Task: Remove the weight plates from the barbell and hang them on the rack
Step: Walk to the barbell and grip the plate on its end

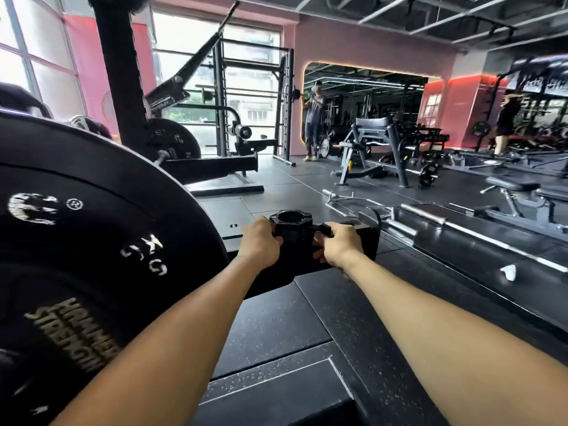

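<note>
While both grip the black collar (292,230) | left hand (261,244) clasps body | right hand (339,245) pinches lever | weight plate (92,226) left.

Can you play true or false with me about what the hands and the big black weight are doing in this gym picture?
1. Both hands hold a black clamp. True: the left hand and the right hand grip it from either side.
2. The big weight plate is bright red. False: it is black with white writing.
3. The clamp has a round hole through it. True.
4. The hands are lifting the big weight plate. False: neither hand touches it; it stands to their left.
5. A person stands far back by the pink wall. True.
</note>
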`<state>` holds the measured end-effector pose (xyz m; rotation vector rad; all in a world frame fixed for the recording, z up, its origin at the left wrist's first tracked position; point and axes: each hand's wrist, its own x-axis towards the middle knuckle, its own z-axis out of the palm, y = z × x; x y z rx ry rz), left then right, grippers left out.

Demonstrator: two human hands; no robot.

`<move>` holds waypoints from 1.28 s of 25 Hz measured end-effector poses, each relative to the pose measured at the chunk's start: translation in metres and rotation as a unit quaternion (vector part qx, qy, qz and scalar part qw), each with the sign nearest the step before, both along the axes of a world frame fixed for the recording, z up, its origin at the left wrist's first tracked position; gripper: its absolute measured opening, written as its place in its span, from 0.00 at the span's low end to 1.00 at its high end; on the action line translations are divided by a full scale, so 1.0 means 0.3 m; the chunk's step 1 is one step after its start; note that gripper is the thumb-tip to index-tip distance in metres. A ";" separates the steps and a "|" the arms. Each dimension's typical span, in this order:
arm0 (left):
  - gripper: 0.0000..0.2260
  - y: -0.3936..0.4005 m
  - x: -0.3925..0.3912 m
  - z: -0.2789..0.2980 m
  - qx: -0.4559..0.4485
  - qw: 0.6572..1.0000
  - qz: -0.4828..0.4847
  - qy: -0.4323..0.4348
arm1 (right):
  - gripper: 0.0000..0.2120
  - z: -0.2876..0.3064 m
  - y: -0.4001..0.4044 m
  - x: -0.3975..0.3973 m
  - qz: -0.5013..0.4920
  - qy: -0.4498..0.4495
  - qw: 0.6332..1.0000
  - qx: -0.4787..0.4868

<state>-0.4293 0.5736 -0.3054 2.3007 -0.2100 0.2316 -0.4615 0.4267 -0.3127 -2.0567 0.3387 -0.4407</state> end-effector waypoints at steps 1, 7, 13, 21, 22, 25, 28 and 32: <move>0.14 0.002 0.020 -0.010 0.011 1.000 -0.003 0.005 | 0.08 -0.008 0.001 0.017 0.004 -0.002 1.000 -0.005; 0.15 0.003 0.050 -0.022 0.056 0.998 -0.011 0.023 | 0.08 -0.004 -0.010 0.049 0.007 0.001 1.000 0.016; 0.14 0.008 -0.001 -0.014 0.016 0.999 -0.010 0.037 | 0.25 0.001 -0.021 0.018 0.001 0.059 0.998 0.020; 0.18 0.043 -0.202 -0.081 -0.008 0.999 -0.032 0.025 | 0.28 0.001 -0.020 -0.183 -0.016 0.046 0.999 -0.005; 0.20 0.059 -0.231 -0.079 -0.003 0.999 -0.039 0.027 | 0.26 0.000 -0.011 -0.218 -0.008 0.043 0.999 -0.015; 0.22 0.121 -0.314 -0.055 0.021 0.999 -0.038 0.012 | 0.23 0.001 0.025 -0.324 0.013 0.027 0.999 -0.031; 0.24 0.212 -0.443 -0.034 0.044 0.998 -0.039 -0.003 | 0.22 -0.001 0.083 -0.468 0.029 0.019 0.998 -0.043; 0.23 0.366 -0.632 0.027 0.091 0.995 -0.027 -0.025 | 0.23 0.014 0.190 -0.683 0.084 0.025 0.995 -0.050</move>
